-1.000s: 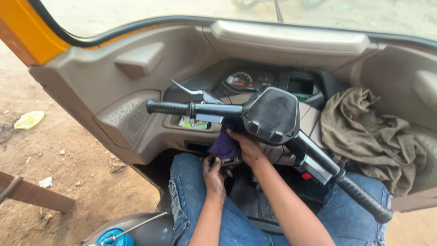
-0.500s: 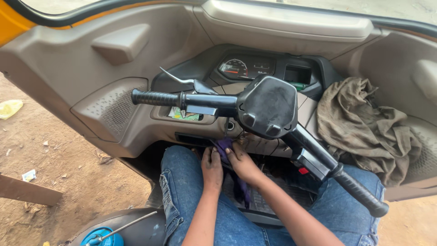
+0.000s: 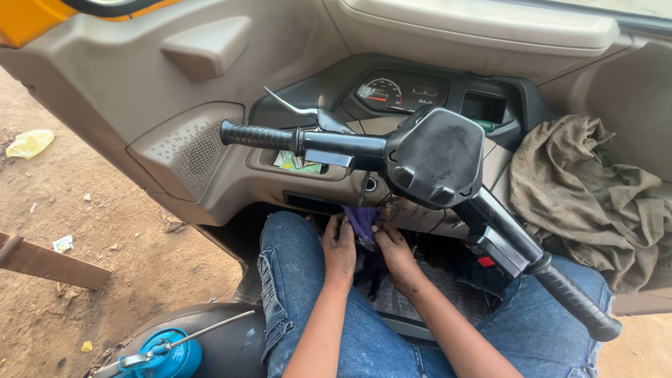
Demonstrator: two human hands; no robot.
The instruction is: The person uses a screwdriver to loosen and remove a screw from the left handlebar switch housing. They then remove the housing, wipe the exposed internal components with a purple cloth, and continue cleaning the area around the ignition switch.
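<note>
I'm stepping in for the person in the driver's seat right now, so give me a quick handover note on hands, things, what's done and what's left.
Left hand and right hand both pinch the small purple cloth, held low under the black handlebar housing, against the beige dashboard.
Crumpled brown rag lies unused on the right shelf; blue oil can sits by the left knee.
Done: cloth is at the panel. Left: cannot tell how much is wiped.

Your forearms are bare, no sleeves, no watch or rings showing on your left hand (image 3: 340,246) or right hand (image 3: 393,245). You wear faded blue jeans (image 3: 294,280), speckled with pale flecks and frayed along the outer left thigh.
</note>
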